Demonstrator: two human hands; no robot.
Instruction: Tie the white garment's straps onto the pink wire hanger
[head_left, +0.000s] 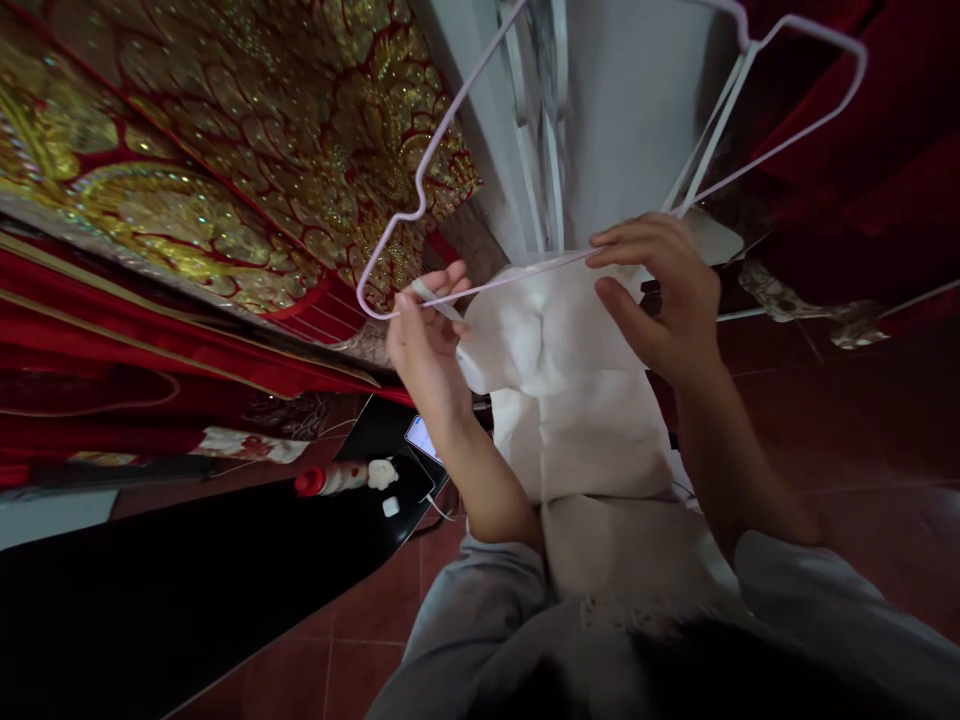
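A lilac clothes hanger (517, 272) is held up in front of me, its lower bar slanting between my hands. My left hand (435, 340) is closed around a white strap (435, 300) at the bar's left end, thumb against the hanger. My right hand (660, 290) has its fingertips resting on the bar near the middle, with the thumb apart below. Below the bar spreads a white garment (577, 440) with a centre seam. More white straps (718, 130) run up to the hanger's right side.
Red and gold sequined clothing (285, 150) hangs at the left. A black table (225, 570) carries a red-capped bottle (330, 478), a phone (421, 437) and a small white case (391, 507). White metal bars (536, 130) stand ahead; dark red fabric (885, 150) is at the right.
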